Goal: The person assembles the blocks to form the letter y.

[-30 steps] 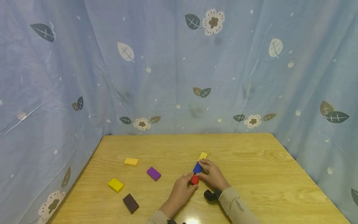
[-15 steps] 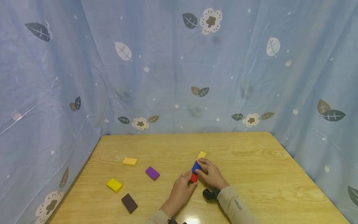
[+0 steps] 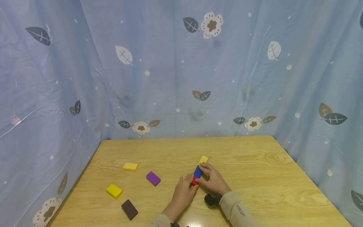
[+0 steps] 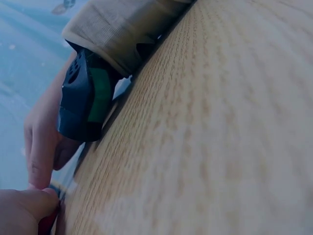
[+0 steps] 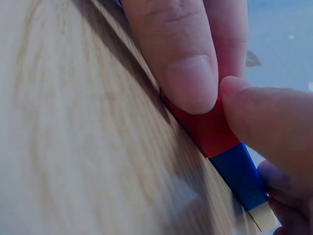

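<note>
Fingers point(image 3: 189, 177) of the left hand point(image 3: 181, 194) are clamped on the red block point(image 5: 212, 134), the hand slanting toward one o'clock — the right hand point(image 3: 214, 180), angled toward eleven, rests its thumb on that block, spread away from its fingers beside the blue block point(image 3: 197, 171). Pale yellow block point(image 3: 203, 160) beyond: all three lined toward one o'clock on the surface point(image 3: 261, 176).

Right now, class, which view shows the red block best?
The right wrist view: the red block looks largest there, though partly covered. The head view shows it small and partly covered too; the left wrist view, only a red sliver.
</note>
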`<state>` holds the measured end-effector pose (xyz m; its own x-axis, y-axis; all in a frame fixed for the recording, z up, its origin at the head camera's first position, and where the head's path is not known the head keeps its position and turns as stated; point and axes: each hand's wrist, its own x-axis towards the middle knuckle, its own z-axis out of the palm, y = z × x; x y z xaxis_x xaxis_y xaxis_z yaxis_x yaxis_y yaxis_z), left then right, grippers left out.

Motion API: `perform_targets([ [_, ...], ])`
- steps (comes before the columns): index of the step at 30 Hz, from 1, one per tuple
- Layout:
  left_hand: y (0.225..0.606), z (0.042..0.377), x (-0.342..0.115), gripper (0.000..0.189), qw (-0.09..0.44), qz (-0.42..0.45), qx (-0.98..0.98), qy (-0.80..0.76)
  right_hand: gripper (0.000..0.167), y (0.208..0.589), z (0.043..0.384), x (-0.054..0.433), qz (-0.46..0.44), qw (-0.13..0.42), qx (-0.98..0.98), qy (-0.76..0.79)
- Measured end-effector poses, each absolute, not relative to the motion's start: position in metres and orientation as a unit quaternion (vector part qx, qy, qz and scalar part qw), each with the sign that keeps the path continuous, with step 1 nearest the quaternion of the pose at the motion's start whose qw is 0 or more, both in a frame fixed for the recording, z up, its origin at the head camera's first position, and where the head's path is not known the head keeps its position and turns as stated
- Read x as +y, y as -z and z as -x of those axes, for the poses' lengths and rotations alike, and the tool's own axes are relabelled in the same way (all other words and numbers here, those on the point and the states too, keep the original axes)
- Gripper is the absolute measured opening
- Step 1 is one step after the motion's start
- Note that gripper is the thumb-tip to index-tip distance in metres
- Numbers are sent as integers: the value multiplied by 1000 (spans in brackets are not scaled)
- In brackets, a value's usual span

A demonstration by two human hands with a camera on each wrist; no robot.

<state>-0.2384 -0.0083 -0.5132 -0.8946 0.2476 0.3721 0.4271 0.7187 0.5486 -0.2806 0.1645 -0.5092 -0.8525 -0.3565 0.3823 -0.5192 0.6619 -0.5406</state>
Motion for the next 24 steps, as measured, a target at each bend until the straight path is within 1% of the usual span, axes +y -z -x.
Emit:
perform_targets([
  [2,513,237,-9,52,137,180,-916,330,63,508,279,163,-243,118,-902,-336],
  [9,512,238,-12,52,163,196,-905,342,63,507,279,162,-230,112,-904,-342],
  [13,510,235,-13,52,152,190,-904,352,62,507,278,164,-231,118,-904,-341],
  [17,509,228,-18,52,142,175,-899,376,64,509,277,164,-235,110,-905,-337],
  [20,507,225,-24,53,163,173,-894,378,64,510,277,163,-239,110,-903,-339],
  [24,506,225,-36,53,223,165,-889,363,63,511,278,163,-241,121,-899,-345],
])
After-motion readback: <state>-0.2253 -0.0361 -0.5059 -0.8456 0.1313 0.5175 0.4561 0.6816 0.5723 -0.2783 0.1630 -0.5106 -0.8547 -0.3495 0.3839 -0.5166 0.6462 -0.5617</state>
